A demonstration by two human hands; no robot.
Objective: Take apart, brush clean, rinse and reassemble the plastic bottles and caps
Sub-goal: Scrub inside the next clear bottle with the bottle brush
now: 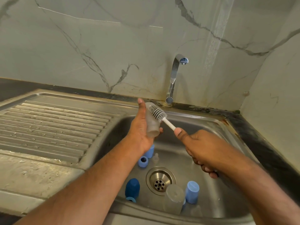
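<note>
while the left hand (141, 133) cups the bottle (151, 121), the right hand (199, 148) — grip clamped — angles the brush (158, 113) against it.

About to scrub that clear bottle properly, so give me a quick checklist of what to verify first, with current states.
1. Left hand grips the clear bottle: ok.
2. Right hand grips the brush by its white handle: ok.
3. Brush head inside the bottle: not ok, it lies against the outside.
4. Bottle held over the sink: ok.
5. Faucet running for the rinse: not ok, no stream visible.
6. Caps apart from bottles: blue caps lie loose in the basin; whether all are off, cannot tell.
</note>
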